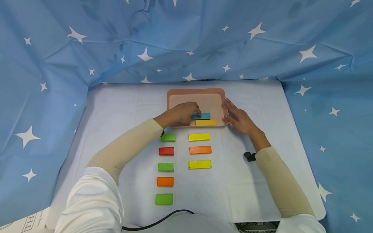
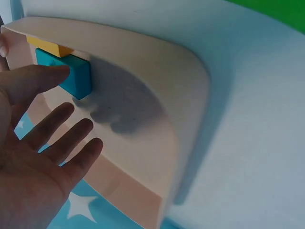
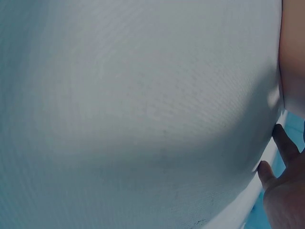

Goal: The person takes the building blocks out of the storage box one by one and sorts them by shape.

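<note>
My left hand (image 1: 184, 113) reaches over the pink tray (image 1: 196, 92) and holds a blue block (image 1: 205, 116) at its left part. In the left wrist view, the thumb lies against the blue block (image 2: 82, 78), the index finger is mostly hidden, and the other fingers spread out. Right in front of the blue block, a yellow-orange block (image 1: 205, 122) lies in the tray. With its fingers extended, my right hand (image 1: 241, 120) touches the tray's right edge. Only part of the right hand (image 3: 286, 191) shows in the right wrist view.
Nearer me on the white table (image 1: 250, 191) lies a left column of several blocks: green (image 1: 166, 167), red (image 1: 166, 151) and orange (image 1: 165, 182). Beside it runs a column of yellow (image 1: 199, 137) and orange (image 1: 200, 149) blocks. A black cable (image 1: 157, 222) crosses the front edge; blue star-patterned curtains (image 1: 180, 38) surround the table.
</note>
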`<state>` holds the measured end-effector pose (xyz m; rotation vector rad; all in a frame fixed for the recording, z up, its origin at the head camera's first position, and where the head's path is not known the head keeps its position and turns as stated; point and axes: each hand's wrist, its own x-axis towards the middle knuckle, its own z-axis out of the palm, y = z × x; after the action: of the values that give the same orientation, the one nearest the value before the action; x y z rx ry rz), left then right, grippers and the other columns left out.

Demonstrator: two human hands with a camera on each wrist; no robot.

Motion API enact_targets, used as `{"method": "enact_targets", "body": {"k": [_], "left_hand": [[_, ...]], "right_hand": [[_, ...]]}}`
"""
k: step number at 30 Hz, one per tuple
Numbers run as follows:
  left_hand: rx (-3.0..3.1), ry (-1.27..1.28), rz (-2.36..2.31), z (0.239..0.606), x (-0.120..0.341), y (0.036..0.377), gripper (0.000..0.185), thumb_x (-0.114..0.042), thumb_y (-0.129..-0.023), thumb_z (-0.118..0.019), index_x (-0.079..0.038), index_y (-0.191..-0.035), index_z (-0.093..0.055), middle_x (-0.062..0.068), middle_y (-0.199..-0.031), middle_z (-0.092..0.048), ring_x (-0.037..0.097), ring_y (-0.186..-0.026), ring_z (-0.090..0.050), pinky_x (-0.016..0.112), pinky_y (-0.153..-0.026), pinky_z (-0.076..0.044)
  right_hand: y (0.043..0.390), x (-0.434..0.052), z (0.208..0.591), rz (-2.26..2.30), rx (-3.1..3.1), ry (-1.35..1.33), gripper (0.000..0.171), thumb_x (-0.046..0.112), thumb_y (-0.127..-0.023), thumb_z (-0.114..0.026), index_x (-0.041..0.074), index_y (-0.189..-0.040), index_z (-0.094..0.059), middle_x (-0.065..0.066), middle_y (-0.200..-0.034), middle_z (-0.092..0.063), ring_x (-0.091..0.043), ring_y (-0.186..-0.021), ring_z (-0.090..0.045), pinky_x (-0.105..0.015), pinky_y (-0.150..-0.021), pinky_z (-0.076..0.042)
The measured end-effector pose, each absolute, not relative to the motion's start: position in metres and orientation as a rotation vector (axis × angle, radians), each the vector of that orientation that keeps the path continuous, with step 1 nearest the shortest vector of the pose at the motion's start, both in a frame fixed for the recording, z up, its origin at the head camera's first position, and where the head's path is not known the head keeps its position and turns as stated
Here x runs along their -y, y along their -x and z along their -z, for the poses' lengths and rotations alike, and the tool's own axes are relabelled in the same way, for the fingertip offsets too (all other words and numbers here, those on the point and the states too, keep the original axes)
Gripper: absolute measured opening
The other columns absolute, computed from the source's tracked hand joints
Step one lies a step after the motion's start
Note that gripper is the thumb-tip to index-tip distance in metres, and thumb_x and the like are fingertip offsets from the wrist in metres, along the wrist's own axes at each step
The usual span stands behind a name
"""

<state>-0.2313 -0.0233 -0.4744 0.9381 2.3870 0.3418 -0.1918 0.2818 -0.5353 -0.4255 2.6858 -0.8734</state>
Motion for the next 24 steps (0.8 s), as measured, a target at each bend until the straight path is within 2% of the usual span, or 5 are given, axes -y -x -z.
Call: {"method": "enact_targets", "body": {"k": [4,7,12,19,24], "left_hand": [[-2.409,-0.934,-0.372,0.478,0.029,0.23,0.044,-0.001,-0.089,-0.069,-0.019,-0.128,-0.073,0.004,-0.14,-0.059,0.021,-0.127,-0.056,0.037,-0.109,-0.05],[-2.449,-0.958,-0.423,0.483,0.031,0.228,0.035,-0.002,-0.089,-0.072,-0.016,-0.121,-0.072,0.004,-0.127,-0.062,0.021,-0.113,-0.059,0.038,-0.099,-0.054],[-2.536,-0.988,-0.457,0.491,0.029,0.223,0.027,0.004,-0.09,-0.065,-0.013,-0.11,-0.071,0.004,-0.108,-0.062,0.021,-0.096,-0.058,0.036,-0.086,-0.056],[-2.584,-0.911,-0.496,0.486,0.03,0.222,0.033,0.011,-0.089,-0.055,-0.01,-0.109,-0.072,0.006,-0.106,-0.063,0.021,-0.088,-0.057,0.033,-0.079,-0.055],[-2.613,-0.879,-0.557,0.468,0.035,0.214,0.032,0.007,-0.086,-0.061,-0.012,-0.107,-0.073,0.003,-0.106,-0.064,0.018,-0.088,-0.058,0.032,-0.076,-0.055]], "right_hand": [[0.192,-0.282,0.535,0.853,-2.688,0.419,0.072,0.037,-0.109,-0.048,0.029,-0.169,-0.009,0.008,-0.176,-0.003,-0.035,-0.161,-0.016,-0.069,-0.125,-0.013],[0.193,-0.283,0.534,0.852,-2.69,0.415,0.072,0.037,-0.109,-0.048,0.028,-0.169,-0.01,0.007,-0.176,-0.003,-0.035,-0.161,-0.016,-0.068,-0.125,-0.013],[0.193,-0.282,0.533,0.866,-2.686,0.429,0.072,0.036,-0.109,-0.049,0.027,-0.169,-0.01,0.006,-0.176,-0.004,-0.036,-0.161,-0.016,-0.069,-0.125,-0.013],[0.192,-0.283,0.532,0.869,-2.685,0.447,0.071,0.035,-0.109,-0.05,0.024,-0.169,-0.012,0.004,-0.176,-0.005,-0.038,-0.16,-0.018,-0.07,-0.124,-0.014],[0.192,-0.283,0.531,0.862,-2.686,0.455,0.07,0.036,-0.11,-0.049,0.025,-0.169,-0.012,0.005,-0.176,-0.004,-0.037,-0.161,-0.018,-0.069,-0.124,-0.013]]}}
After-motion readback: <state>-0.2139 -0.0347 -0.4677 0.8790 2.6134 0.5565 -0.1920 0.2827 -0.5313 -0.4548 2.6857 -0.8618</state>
